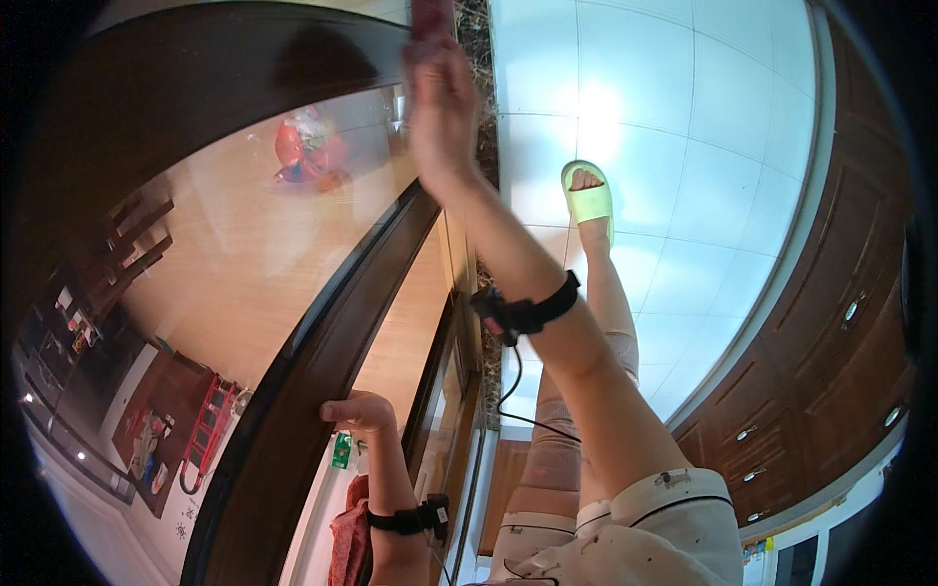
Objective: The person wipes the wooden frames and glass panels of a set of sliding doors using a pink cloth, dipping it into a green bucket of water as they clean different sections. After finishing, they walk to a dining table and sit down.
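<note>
A glass door with a dark brown frame (322, 366) runs along my left side. My left hand (363, 412) grips the edge of this frame, thumb on the near face and the fingers hidden behind it. Farther forward, my right arm reaches to the door's far lower corner. There my right hand (443, 110), blurred, holds a dark red piece, perhaps a cloth (432, 18), against or close to the frame; contact is unclear. The glass pane (293, 220) spans the space between the frame members.
A red and clear plastic bag (308, 146) shows through the glass. Behind the door are a red folding ladder (209, 421) and a reddish cloth (348, 535). Pale floor tiles (637, 95) lie to the right, with a green slipper (588, 194) on my foot. Brown cabinets (806, 381) line the right side.
</note>
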Tool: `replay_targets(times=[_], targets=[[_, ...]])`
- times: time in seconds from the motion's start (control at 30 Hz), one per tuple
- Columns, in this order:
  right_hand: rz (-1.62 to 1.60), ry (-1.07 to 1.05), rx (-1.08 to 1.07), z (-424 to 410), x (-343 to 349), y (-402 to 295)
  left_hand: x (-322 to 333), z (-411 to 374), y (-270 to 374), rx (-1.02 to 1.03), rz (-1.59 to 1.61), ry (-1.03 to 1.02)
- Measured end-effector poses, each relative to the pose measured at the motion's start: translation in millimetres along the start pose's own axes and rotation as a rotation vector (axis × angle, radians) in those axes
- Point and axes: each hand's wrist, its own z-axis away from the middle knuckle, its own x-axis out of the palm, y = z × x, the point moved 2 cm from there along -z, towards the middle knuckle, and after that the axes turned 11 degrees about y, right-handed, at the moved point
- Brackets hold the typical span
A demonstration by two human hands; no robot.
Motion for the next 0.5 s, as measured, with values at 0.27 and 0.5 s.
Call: replay_targets(times=[0.27, 0.5], targets=[[0.289, -0.121, -0.416, 28.6, 130.1, -90.2, -48.5, 15.2, -104.4, -0.133, 0.071, -0.124], [0.549, 0.017, 0.048, -7.1, 86.8, -59.0, -38.2, 10.0, -14.3, -0.385, 0.385, -0.307]])
